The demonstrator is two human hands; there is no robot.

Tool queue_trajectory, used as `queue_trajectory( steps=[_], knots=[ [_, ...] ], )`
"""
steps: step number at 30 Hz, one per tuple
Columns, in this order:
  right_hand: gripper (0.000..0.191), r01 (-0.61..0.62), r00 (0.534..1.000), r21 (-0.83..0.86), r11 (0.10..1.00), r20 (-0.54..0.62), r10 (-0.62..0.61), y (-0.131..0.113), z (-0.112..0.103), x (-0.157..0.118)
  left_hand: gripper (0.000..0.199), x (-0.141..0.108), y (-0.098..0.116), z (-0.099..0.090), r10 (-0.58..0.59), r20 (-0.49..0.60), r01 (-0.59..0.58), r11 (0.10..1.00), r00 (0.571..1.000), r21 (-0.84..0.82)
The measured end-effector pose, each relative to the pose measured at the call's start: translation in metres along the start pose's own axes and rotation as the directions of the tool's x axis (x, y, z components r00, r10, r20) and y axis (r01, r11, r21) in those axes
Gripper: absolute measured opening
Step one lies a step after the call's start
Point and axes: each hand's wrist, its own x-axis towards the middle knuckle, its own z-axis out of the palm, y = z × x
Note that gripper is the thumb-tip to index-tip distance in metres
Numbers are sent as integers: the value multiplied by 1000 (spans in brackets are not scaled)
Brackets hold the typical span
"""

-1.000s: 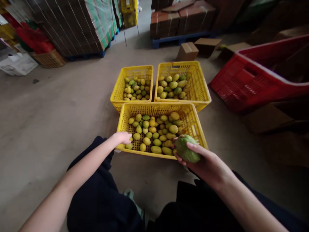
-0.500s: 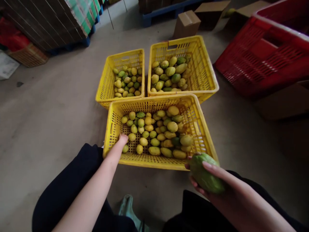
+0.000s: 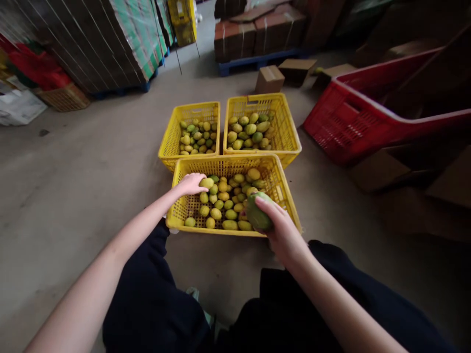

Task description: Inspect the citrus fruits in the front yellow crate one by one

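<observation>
My left hand (image 3: 193,183) is closed on a yellow-green fruit (image 3: 206,183), over the left part of the near yellow crate (image 3: 230,232). A larger green fruit (image 3: 258,212) is gripped in my right hand (image 3: 281,225), above the crate's right front side. Several yellow and green fruits lie in this crate, bigger ones toward the right. Behind it stand a left rear yellow crate (image 3: 167,132) and a right rear yellow crate (image 3: 289,130), both holding similar fruits.
At the right is a big red crate (image 3: 331,125) with open cardboard (image 3: 380,169) beside it. A small carton (image 3: 270,80) stands behind the yellow crates. Farther back are stacked boxes on a blue pallet (image 3: 257,61) and a wrapped stack (image 3: 136,37).
My left hand has moved up and right within the near crate and now holds a fruit. My right hand has come left over the crate with the green fruit. The view has tilted up.
</observation>
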Motion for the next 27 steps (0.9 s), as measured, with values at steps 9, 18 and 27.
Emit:
queue_trajectory(
  steps=[9,18,27],
  knots=[
    [53,564,826,-247,788,148,-544,-14,21,17,47,-87,75,-37,11,-573,-398,731,820,-555],
    [55,694,718,-284,661,211,-663,-19,30,29,43,-96,79,-39,8,-748,-485,766,663,-421],
    [53,726,687,-274,631,256,-680,-20,40,25,40,-104,83,-46,78,-806,-539,781,587,-317]
  ],
)
